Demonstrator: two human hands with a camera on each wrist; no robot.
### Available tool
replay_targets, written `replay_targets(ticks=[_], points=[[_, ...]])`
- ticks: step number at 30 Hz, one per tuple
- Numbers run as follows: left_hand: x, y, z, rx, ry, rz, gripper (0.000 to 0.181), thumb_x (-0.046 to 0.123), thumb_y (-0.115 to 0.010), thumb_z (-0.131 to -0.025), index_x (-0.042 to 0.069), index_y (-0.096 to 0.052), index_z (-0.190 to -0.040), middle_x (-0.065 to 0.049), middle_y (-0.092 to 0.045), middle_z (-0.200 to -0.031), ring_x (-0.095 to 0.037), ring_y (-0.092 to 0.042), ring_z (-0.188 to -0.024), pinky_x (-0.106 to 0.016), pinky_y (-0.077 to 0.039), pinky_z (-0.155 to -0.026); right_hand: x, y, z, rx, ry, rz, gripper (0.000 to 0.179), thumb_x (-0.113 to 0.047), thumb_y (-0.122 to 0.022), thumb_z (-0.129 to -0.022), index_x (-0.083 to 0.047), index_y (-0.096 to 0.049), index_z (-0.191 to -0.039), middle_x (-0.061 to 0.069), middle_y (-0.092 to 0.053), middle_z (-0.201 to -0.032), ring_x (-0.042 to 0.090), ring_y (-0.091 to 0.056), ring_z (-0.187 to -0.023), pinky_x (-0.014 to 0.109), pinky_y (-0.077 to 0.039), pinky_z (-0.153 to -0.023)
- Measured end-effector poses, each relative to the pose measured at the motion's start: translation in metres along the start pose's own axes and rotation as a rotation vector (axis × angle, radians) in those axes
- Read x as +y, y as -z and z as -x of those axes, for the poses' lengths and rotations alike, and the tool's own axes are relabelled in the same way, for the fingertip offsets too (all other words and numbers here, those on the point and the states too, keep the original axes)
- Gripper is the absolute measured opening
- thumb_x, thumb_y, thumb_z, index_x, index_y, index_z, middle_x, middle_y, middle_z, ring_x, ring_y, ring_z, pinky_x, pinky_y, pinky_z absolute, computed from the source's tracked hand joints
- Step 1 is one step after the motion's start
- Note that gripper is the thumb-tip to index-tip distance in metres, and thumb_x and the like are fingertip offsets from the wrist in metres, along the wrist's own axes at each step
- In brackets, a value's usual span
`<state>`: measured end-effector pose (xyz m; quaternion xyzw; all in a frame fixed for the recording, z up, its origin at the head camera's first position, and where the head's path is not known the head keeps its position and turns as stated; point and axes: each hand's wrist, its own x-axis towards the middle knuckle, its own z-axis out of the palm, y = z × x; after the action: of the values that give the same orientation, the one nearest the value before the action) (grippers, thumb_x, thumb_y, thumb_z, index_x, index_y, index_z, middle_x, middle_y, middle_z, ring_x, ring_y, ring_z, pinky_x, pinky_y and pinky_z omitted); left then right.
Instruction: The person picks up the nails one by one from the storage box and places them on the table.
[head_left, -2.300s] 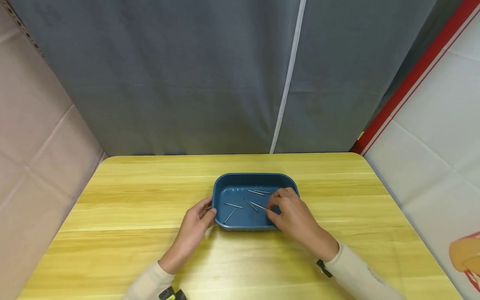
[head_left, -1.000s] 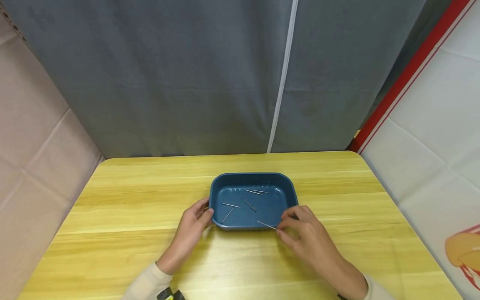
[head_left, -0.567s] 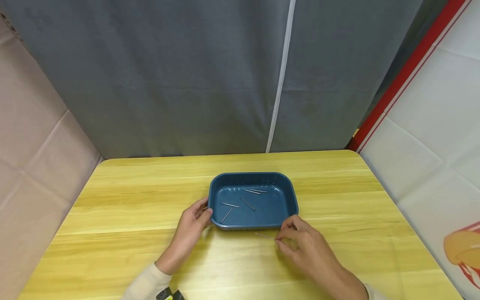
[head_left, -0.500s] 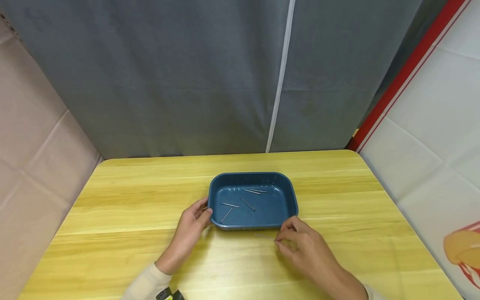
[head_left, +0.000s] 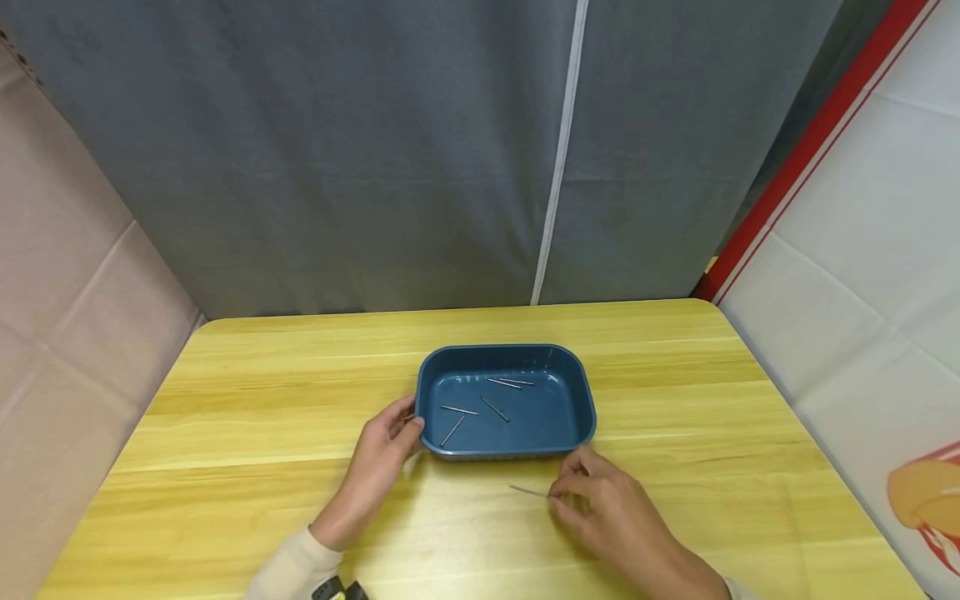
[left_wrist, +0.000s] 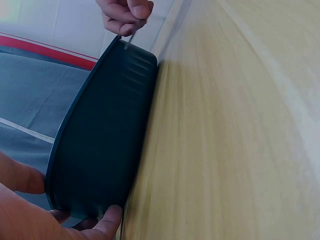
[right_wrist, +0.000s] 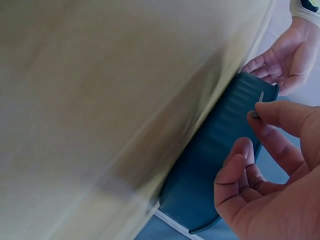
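Observation:
A dark blue rectangular tray [head_left: 543, 421] stands on the table, with several thin metal nails [head_left: 453, 430] lying scattered on its floor. At its left end my left hand [head_left: 377, 458] holds the tray, thumb by the front corner and fingers along the side; the left wrist view shows these fingertips [left_wrist: 111, 218] against the wall. Just in front of the tray's right front corner, my right hand [head_left: 611, 510] pinches one nail [head_left: 528, 491] between thumb and index finger. Its shank points left, and its small round head shows at the fingertips in the right wrist view.
The wood-grain table [head_left: 285, 400] extends round the tray on all sides. Behind it hangs a grey curtain [head_left: 360, 167] with a white strip. Pale panels [head_left: 862, 292] flank both sides, the right one edged in red.
My right hand has lifted a nail out of the tray and carried it over the front rim toward me. My left hand has kept its hold on the tray's left end.

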<state>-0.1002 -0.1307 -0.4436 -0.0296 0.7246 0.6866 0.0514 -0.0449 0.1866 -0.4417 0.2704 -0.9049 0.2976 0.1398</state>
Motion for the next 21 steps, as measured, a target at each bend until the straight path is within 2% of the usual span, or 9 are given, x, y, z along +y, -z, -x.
replay_targets(ticks=[11, 21], points=[[0.0, 0.001, 0.0, -0.002, 0.004, -0.01, 0.051, 0.004, -0.054, -0.112, -0.011, -0.045, -0.16, -0.031, -0.053, -0.158, -0.042, -0.06, -0.141, -0.035, -0.059, -0.106, 0.008, -0.006, 0.004, -0.121, -0.05, 0.03, 0.021, -0.006, -0.092, -0.084, -0.025, -0.082, -0.081, -0.016, -0.059, -0.097, -0.001, -0.054, -0.079, 0.023, -0.05, -0.063], [0.0, 0.001, -0.001, -0.005, 0.007, 0.003, 0.05, 0.004, -0.054, -0.112, -0.011, -0.045, -0.16, -0.031, -0.054, -0.157, -0.042, -0.061, -0.139, -0.034, -0.06, -0.104, 0.011, -0.007, 0.004, -0.149, -0.05, 0.029, 0.021, -0.005, -0.091, -0.084, -0.024, -0.083, -0.081, -0.016, -0.059, -0.095, -0.002, -0.054, -0.079, 0.022, -0.05, -0.063]])
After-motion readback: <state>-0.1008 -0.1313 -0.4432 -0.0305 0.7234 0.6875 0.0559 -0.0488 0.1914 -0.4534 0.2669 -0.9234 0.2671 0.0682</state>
